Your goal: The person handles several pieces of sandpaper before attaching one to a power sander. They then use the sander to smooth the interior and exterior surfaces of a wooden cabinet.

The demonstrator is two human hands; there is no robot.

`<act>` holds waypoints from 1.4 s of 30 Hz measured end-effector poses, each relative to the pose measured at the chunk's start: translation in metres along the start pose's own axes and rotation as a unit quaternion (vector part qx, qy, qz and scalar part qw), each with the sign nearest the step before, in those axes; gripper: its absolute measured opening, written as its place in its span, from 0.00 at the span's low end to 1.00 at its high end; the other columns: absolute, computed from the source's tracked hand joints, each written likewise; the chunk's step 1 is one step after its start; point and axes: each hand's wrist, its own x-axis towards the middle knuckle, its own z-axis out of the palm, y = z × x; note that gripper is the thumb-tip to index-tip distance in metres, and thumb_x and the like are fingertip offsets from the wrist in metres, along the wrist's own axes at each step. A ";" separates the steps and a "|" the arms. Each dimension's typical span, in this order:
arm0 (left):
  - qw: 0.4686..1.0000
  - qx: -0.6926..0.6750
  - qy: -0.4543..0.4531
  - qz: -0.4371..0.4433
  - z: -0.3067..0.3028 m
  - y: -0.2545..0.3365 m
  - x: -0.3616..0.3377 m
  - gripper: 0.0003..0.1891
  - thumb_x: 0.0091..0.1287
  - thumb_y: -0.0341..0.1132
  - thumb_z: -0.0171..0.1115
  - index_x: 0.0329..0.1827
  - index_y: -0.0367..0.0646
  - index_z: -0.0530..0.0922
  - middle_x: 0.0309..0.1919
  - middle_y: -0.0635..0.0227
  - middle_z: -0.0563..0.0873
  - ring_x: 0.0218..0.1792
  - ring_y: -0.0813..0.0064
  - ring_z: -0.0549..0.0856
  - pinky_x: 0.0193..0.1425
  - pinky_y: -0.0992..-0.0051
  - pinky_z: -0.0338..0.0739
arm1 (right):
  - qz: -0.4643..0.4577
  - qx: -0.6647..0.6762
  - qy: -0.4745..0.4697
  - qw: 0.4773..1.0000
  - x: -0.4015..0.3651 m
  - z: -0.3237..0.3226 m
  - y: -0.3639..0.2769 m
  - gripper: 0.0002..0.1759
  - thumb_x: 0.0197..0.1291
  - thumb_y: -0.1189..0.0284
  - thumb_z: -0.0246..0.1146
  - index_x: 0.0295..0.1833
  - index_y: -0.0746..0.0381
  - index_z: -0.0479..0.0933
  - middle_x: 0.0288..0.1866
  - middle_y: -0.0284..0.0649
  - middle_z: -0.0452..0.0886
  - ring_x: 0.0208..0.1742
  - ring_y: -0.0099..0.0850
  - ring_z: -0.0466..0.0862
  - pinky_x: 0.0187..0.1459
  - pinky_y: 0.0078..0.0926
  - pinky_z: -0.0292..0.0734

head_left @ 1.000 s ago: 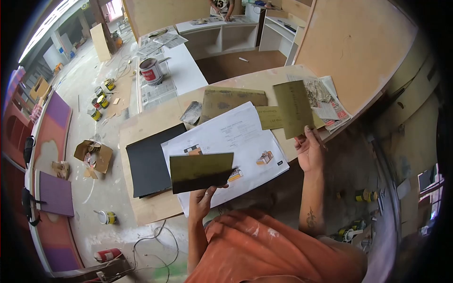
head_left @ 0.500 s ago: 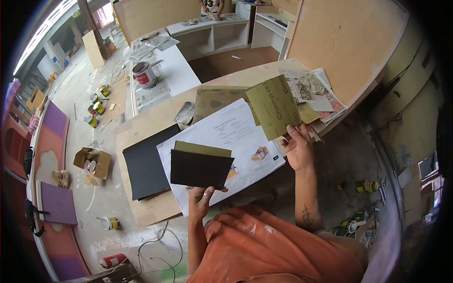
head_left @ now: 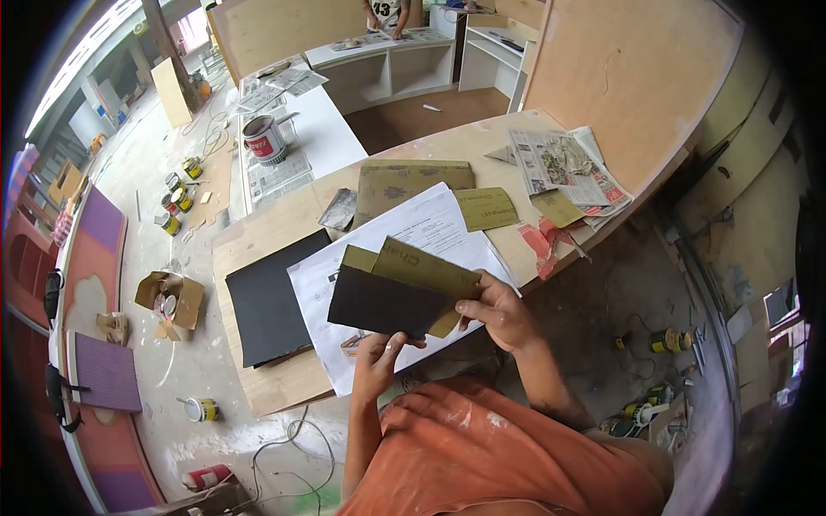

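Observation:
My left hand (head_left: 379, 357) pinches the lower edge of a folded black sandpaper sheet (head_left: 387, 303). My right hand (head_left: 499, 311) is closed on the right end of an olive-backed sandpaper piece (head_left: 422, 268) with printed letters, which overlaps the black one. Both are held above white printed drawings (head_left: 323, 340) on the plywood table. Left of the drawings lies a stack of black sheets (head_left: 271, 301). Another olive sandpaper piece (head_left: 484, 209) rests beyond the drawings, near a larger brown sheet (head_left: 404, 185).
Newspaper (head_left: 551, 163) and torn red paper (head_left: 540, 245) lie at the table's right. A paint can (head_left: 264, 139) stands on a white panel. Small cans, a cardboard box (head_left: 170, 297) and cables are on the floor. Another person (head_left: 387, 15) works at the far counter.
My right hand has moved left and down, bringing its olive piece against the sheets in my left hand. The olive piece and red paper on the table are now uncovered.

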 end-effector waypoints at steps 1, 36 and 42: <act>1.000 0.022 0.012 -0.008 0.000 0.002 0.000 0.15 0.77 0.36 0.54 0.43 0.30 0.82 0.37 0.61 0.89 0.42 0.71 0.86 0.55 0.71 0.77 | -0.009 0.013 -0.007 1.000 -0.001 0.004 0.001 0.18 0.64 0.76 0.64 0.58 0.65 0.72 0.47 0.37 0.82 0.42 0.23 0.81 0.37 0.22 0.80; 0.973 -0.158 0.168 0.032 0.000 -0.013 -0.002 0.11 0.66 0.29 0.67 0.45 0.31 0.79 0.40 0.57 0.86 0.40 0.68 0.86 0.49 0.68 0.81 | -0.025 -0.161 -0.078 0.983 0.000 0.038 0.018 0.14 0.65 0.73 0.65 0.53 0.66 0.77 0.45 0.36 0.83 0.48 0.23 0.82 0.52 0.23 0.78; 0.963 -0.174 0.204 0.029 0.008 -0.002 0.004 0.14 0.62 0.24 0.69 0.49 0.32 0.77 0.40 0.59 0.86 0.38 0.70 0.85 0.46 0.71 0.81 | 0.018 -0.033 -0.046 0.998 -0.002 0.047 0.041 0.13 0.65 0.72 0.66 0.51 0.67 0.77 0.45 0.39 0.83 0.44 0.24 0.84 0.45 0.23 0.81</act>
